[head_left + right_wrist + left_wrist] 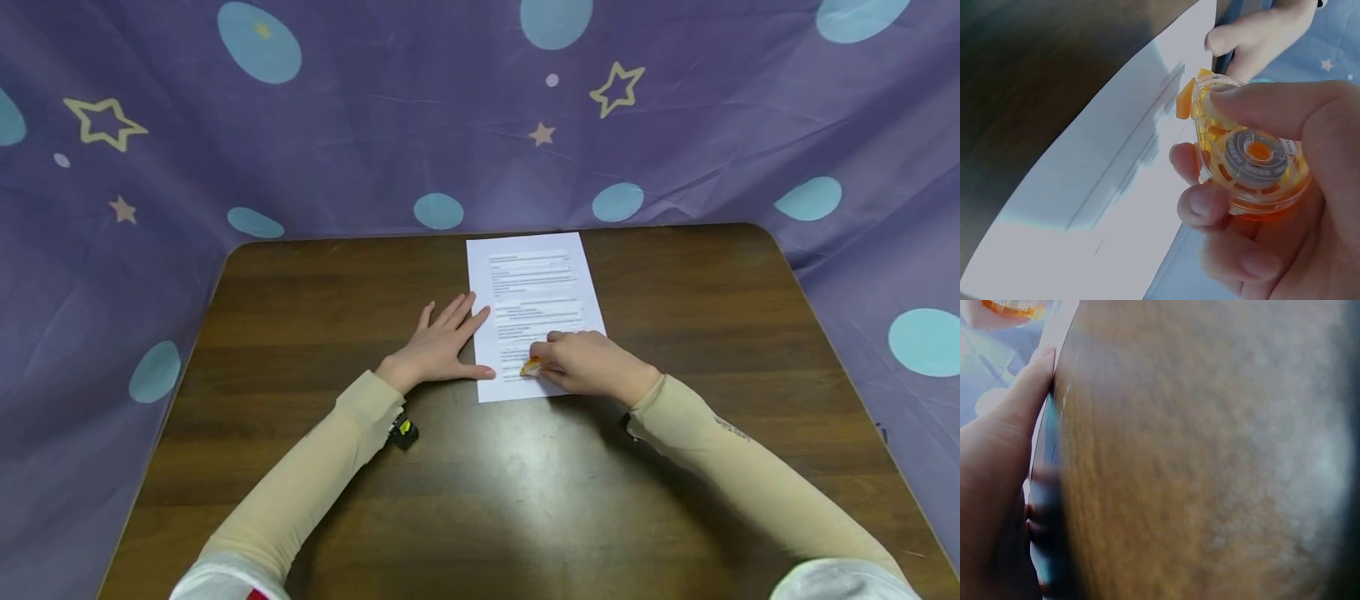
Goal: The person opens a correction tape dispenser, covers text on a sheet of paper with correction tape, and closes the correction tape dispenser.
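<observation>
A sheet of paper (536,283) with printed lines lies on the table, some lines broken by white gaps. My left hand (438,348) rests at its left edge with fingers spread, fingertips and thumb on the sheet. Near the lower part of the page, my right hand (588,362) grips an orange, clear-cased correction tape dispenser (1257,156) between thumb and curled fingers. In the head view most of the dispenser is hidden by that hand; its orange tip (529,367) shows at the paper. The left wrist view catches only the left thumb (1007,425) closely.
The brown wooden table (322,308) has rounded far corners. A purple curtain (390,108) with stars and blue spots hangs behind and at both sides. A small black device (405,432) sits at my left wrist.
</observation>
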Demonstrator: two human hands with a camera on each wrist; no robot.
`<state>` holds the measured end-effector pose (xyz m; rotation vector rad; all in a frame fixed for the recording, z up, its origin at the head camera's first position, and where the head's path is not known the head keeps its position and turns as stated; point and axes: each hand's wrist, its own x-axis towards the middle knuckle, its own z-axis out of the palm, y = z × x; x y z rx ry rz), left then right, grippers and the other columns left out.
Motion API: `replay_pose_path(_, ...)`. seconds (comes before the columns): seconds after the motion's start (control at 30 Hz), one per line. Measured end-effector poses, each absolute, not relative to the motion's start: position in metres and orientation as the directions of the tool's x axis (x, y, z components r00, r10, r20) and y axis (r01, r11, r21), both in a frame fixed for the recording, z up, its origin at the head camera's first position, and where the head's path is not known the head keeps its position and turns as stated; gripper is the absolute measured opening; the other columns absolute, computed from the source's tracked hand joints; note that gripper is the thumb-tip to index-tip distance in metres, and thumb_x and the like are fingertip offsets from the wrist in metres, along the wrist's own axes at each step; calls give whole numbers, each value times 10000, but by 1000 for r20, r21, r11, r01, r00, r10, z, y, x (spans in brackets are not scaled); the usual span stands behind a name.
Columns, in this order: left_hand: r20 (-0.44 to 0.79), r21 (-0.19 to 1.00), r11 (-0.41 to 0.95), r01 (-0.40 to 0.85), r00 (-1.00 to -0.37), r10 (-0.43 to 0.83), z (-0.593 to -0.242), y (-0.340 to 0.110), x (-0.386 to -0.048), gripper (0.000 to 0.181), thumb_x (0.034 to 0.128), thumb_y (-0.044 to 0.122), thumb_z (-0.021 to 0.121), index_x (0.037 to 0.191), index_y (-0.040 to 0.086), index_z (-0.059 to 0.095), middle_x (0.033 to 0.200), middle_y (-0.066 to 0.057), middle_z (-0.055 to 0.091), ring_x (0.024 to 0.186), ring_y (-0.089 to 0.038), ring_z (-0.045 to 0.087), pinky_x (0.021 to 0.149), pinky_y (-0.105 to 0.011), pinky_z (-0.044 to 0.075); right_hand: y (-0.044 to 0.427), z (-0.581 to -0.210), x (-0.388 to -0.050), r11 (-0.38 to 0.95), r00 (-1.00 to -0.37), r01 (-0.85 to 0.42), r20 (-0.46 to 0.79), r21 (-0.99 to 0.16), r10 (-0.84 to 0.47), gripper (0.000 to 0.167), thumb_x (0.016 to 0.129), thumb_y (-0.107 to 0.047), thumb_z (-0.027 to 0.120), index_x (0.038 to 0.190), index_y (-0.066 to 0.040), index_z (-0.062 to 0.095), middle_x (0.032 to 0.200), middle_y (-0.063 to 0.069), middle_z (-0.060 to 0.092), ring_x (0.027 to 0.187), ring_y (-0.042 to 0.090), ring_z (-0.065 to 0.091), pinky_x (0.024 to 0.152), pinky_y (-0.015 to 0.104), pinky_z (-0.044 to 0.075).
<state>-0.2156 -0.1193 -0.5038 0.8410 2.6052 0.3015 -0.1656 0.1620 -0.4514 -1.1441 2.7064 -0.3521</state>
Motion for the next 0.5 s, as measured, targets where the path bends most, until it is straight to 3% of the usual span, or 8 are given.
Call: replay_pose_path(0.5, -285, 318, 790, 524, -742, 607, -505, -120, -216, 1113, 886, 769, 622, 1696, 232, 78, 1754, -97, -66, 1615, -255, -76, 1225, -650, -56, 132, -457, -167, 659, -660, -691, -114, -297, -743, 86, 937, -138, 752, 991, -128, 686, 801, 10, 609, 622, 136, 535, 554, 365, 485)
